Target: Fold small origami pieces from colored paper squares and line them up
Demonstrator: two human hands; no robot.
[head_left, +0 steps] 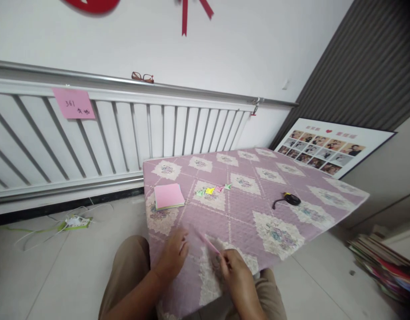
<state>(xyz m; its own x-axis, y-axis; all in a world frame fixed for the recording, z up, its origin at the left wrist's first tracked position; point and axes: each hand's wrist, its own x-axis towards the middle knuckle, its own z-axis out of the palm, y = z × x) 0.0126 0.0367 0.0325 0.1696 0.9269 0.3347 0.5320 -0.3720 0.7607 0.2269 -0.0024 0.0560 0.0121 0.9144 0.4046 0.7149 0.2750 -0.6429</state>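
Right hand (237,272) is pinching pink paper (210,244) at one end, thumb to fingers — paper is extending toward ten o'clock. Left hand (172,254), at nine o'clock, is curling loosely — blurred, can't tell any hold.

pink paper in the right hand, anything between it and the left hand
Nothing visible: only a gap over the cloth separates the left hand from the pink paper in the right hand.
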